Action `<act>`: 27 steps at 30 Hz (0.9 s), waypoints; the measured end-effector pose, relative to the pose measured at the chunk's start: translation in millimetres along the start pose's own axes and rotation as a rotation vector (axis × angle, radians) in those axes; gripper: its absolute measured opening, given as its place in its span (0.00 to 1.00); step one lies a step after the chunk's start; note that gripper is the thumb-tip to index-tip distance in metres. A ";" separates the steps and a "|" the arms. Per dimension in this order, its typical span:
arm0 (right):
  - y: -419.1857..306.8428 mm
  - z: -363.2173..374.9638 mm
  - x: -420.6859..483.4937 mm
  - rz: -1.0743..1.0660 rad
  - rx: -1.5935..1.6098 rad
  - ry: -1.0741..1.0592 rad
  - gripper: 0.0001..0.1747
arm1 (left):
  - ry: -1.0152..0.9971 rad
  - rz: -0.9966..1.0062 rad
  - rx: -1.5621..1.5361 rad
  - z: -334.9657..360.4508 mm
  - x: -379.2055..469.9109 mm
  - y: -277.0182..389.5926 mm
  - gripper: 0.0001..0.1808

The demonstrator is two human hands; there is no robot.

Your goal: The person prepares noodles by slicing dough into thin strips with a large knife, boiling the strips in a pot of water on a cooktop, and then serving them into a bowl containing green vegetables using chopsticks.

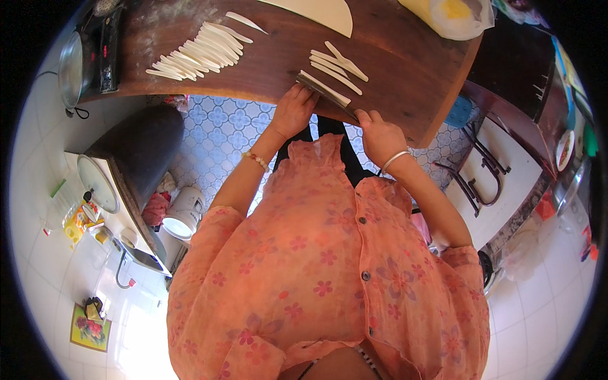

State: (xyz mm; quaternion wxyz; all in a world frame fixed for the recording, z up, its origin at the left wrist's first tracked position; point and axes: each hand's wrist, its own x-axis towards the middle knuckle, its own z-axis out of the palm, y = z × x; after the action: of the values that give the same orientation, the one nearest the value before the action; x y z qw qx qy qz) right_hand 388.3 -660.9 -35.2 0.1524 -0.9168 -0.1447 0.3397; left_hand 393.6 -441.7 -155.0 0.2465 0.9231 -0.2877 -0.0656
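Note:
My right hand [383, 137] grips the handle of a knife [327, 92] at the near edge of a wooden board [270, 71]. The blade slants up to the left, on edge, along a pale dough strip [327, 87] on its far side. My left hand [294, 110] has its fingertips against the near side of the blade, close to its far end. What lies under those fingers is hidden. Just beyond the blade are several cut dough strips [336, 72], two of them crossing. A row of more strips [204, 51] lies to the left.
A flat dough sheet [318, 14] lies at the board's far side. A plastic bag [458, 16] stands at the far right corner. Flour dusts the left part, near a pan with a glass lid [71, 71]. A white bucket [184, 213] is on the tiled floor.

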 end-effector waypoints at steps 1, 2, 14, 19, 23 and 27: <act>-0.8 -0.1 0.6 0.006 0.003 -0.002 0.18 | 0.004 0.000 -0.005 0.4 0.0 -0.2 0.19; -1.8 -0.4 1.4 0.013 0.005 -0.005 0.18 | 0.007 0.000 -0.010 0.9 0.0 -0.3 0.19; 4.3 23.1 43.4 -0.048 0.096 0.140 0.19 | 0.021 0.014 -0.013 -9.1 0.1 -3.3 0.19; 1.1 5.3 18.2 -0.016 0.025 0.113 0.20 | 0.103 0.040 -0.010 -9.5 -9.0 -7.3 0.19; -7.5 4.2 9.9 -0.052 -0.025 0.026 0.20 | 0.076 0.018 0.000 -10.6 -12.1 -6.7 0.18; -12.0 9.4 8.8 -0.026 -0.012 0.015 0.20 | 0.022 0.002 -0.006 -9.5 -13.8 -9.0 0.18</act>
State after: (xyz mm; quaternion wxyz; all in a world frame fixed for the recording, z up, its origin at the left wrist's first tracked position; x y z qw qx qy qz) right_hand 386.5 -645.0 -42.5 0.1523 -0.9182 -0.1573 0.3302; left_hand 389.1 -423.5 -151.4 0.2527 0.9228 -0.2855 -0.0560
